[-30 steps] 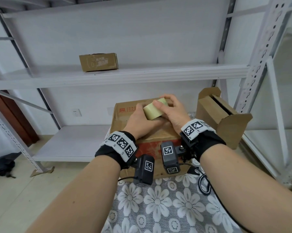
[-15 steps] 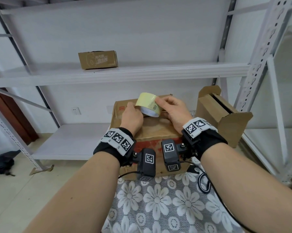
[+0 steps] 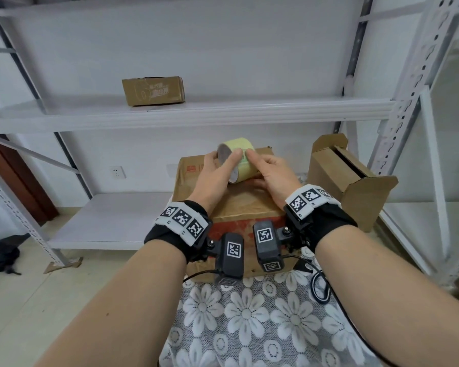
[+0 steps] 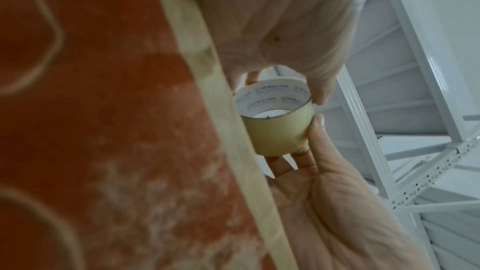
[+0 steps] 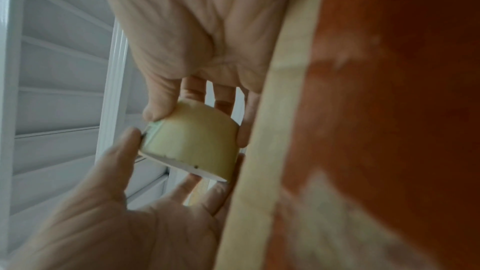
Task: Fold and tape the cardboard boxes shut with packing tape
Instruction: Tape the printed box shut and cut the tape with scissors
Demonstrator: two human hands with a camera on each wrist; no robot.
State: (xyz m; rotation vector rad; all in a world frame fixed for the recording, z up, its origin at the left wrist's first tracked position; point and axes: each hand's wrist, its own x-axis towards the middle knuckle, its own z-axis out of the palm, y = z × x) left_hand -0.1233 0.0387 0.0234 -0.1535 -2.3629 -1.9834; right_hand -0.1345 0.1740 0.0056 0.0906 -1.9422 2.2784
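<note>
both hands hold the tape (image 3: 237, 161) just above the box (image 3: 236, 205), which sits on the desk (image 3: 249, 321) under a floral cloth. left hand (image 3: 214, 178) wraps the roll's open end, thumb on the outer face, fingers under and behind. right hand (image 3: 272, 174) grips the other end, its thumb pressed on the outer wrap near a greenish patch, probably the tape's free end. so both hands are closed on the roll, none free.

step in hand, by my read: find and lift the tape end. to do it well, keep the left hand steady as the anchor, scrape the right thumbnail across the wrap till the edge catches, then peel straight along the roll so the strip doesn't split. pull out enough to overhang the box's far edge before sticking. the box's top flaps look closed with a tan strip along the near edge already, seen in both wrist views; whether the centre seam is taped is hidden by the hands.

places, head view: tape at 12 o'clock from the wrists, over the far half of the box top. left hand at 9 o'clock of the roll, right hand at 3 o'clock. a 2nd box (image 3: 350, 181), flaps open, stands at 3 o'clock of the box, just beside it, not yet folded. a 3rd box (image 3: 153, 91) rests on the shelf (image 3: 249, 112) at 11 o'clock, well apart.
</note>
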